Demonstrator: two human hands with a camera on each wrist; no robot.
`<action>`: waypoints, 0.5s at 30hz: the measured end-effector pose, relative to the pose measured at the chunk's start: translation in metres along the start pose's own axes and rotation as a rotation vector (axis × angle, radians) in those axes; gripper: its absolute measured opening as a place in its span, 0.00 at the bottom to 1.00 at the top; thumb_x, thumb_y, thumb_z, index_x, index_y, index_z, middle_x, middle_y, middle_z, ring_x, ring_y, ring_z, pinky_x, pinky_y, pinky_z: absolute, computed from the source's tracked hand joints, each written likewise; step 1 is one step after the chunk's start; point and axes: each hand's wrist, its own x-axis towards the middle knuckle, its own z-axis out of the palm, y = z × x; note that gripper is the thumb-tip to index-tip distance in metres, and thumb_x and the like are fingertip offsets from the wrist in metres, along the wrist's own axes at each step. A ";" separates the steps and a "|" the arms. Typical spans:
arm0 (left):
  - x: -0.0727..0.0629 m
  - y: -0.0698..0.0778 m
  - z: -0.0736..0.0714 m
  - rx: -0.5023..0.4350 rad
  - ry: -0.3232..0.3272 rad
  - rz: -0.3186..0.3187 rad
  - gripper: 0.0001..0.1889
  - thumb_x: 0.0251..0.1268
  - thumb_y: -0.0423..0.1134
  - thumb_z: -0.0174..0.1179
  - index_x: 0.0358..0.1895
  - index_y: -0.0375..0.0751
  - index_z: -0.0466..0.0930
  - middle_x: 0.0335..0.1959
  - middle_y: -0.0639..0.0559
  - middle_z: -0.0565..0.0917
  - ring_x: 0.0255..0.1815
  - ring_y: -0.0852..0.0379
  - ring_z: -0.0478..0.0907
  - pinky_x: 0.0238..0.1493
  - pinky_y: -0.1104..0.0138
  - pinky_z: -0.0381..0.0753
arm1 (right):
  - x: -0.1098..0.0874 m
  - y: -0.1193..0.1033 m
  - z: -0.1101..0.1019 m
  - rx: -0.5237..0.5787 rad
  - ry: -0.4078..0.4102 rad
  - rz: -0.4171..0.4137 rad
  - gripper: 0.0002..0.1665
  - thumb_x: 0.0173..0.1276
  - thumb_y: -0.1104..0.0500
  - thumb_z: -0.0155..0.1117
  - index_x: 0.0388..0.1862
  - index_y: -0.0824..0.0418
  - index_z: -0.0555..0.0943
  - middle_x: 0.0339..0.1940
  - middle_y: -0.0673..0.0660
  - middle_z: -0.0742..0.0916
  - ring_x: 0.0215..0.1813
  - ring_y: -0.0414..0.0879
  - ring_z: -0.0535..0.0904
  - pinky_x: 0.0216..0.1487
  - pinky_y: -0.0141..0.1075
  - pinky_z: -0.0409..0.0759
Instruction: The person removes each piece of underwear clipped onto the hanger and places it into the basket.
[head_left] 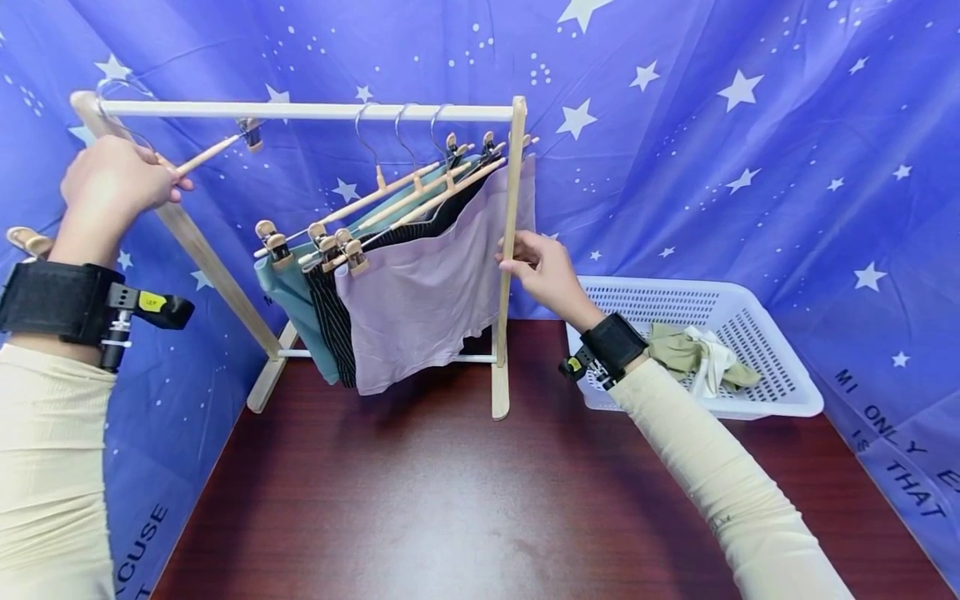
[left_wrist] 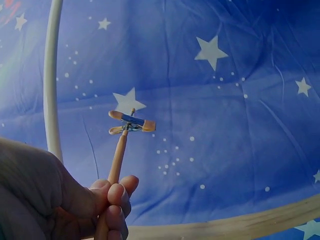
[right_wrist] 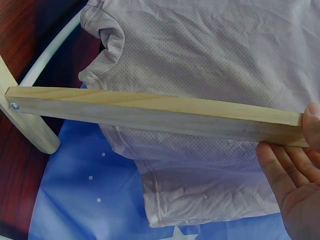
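My left hand (head_left: 120,177) grips the bar of a wooden clip hanger (left_wrist: 118,157) at the left end of the rack's white top rail (head_left: 300,110). One of its clips (left_wrist: 132,122) shows beyond my fingers, with no garment in it. My right hand (head_left: 546,271) holds the rack's right wooden post (head_left: 513,200) between thumb and fingers. Just left of that post hang lilac shorts (head_left: 420,292), with black striped shorts (head_left: 330,321) and teal shorts (head_left: 288,308) behind them, each clipped to its own hanger on the rail.
A white perforated basket (head_left: 795,367) stands on the dark red table (head_left: 450,500) at the right. Inside lie an olive cloth (head_left: 671,346) and a white one (head_left: 716,362). Blue starry fabric (head_left: 675,167) surrounds the table. The rack's wooden feet (head_left: 500,400) rest on the tabletop.
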 end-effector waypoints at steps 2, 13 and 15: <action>0.003 -0.002 0.000 0.014 -0.013 -0.005 0.16 0.72 0.40 0.59 0.55 0.32 0.82 0.58 0.26 0.78 0.58 0.25 0.72 0.32 0.52 0.70 | -0.001 -0.002 0.000 -0.001 0.003 -0.004 0.15 0.70 0.74 0.62 0.53 0.79 0.79 0.47 0.77 0.87 0.48 0.66 0.85 0.42 0.22 0.77; 0.006 -0.007 0.008 -0.036 -0.060 0.018 0.14 0.72 0.39 0.59 0.49 0.32 0.86 0.15 0.67 0.75 0.54 0.29 0.74 0.34 0.52 0.67 | 0.000 0.000 0.001 -0.004 0.016 -0.009 0.14 0.69 0.74 0.63 0.53 0.79 0.80 0.46 0.75 0.87 0.45 0.60 0.86 0.41 0.23 0.78; 0.005 -0.008 0.010 -0.042 -0.061 0.018 0.14 0.72 0.39 0.59 0.49 0.32 0.86 0.15 0.68 0.74 0.54 0.29 0.74 0.34 0.52 0.67 | 0.000 0.000 0.001 -0.008 0.015 -0.007 0.14 0.69 0.74 0.63 0.53 0.79 0.81 0.45 0.75 0.88 0.44 0.58 0.86 0.41 0.23 0.78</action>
